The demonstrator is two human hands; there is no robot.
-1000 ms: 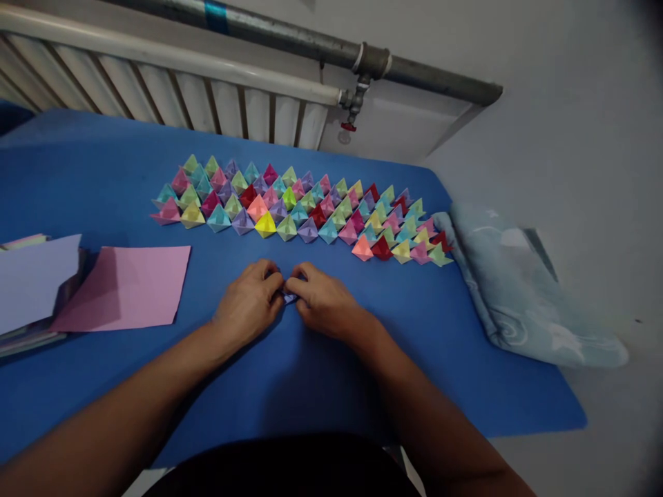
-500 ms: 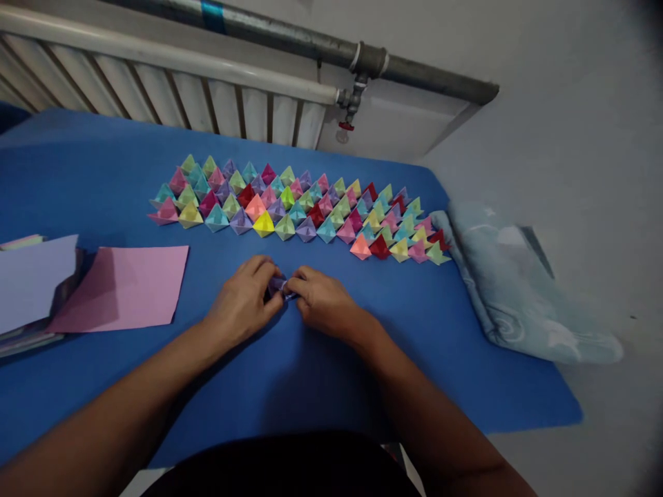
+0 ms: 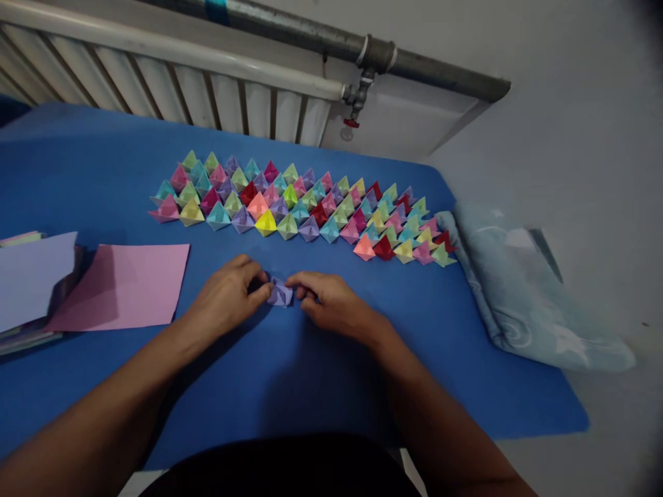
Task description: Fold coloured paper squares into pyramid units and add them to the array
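Note:
A small piece of folded purple paper (image 3: 281, 294) lies on the blue table in front of me, its creased faces now showing between my hands. My left hand (image 3: 231, 293) pinches its left edge with thumb and fingertips. At the right edge is my right hand (image 3: 334, 304), with the index fingertip on the upper corner and the thumb curled close by. Beyond them several rows of small folded paper boats (image 3: 287, 226) stand close together in many colours.
To the left are a pink paper sheet (image 3: 139, 286) and a stack of coloured paper (image 3: 34, 279). A folded light-blue cloth (image 3: 518, 297) lies over the table's right side. Behind the blue table (image 3: 331, 386) are a white radiator (image 3: 222, 100) and a metal pipe with a red-handled valve (image 3: 351, 123).
My hands have drawn slightly apart, so more of the purple paper shows between them. It looks flatter and more spread. The view has shifted a little.

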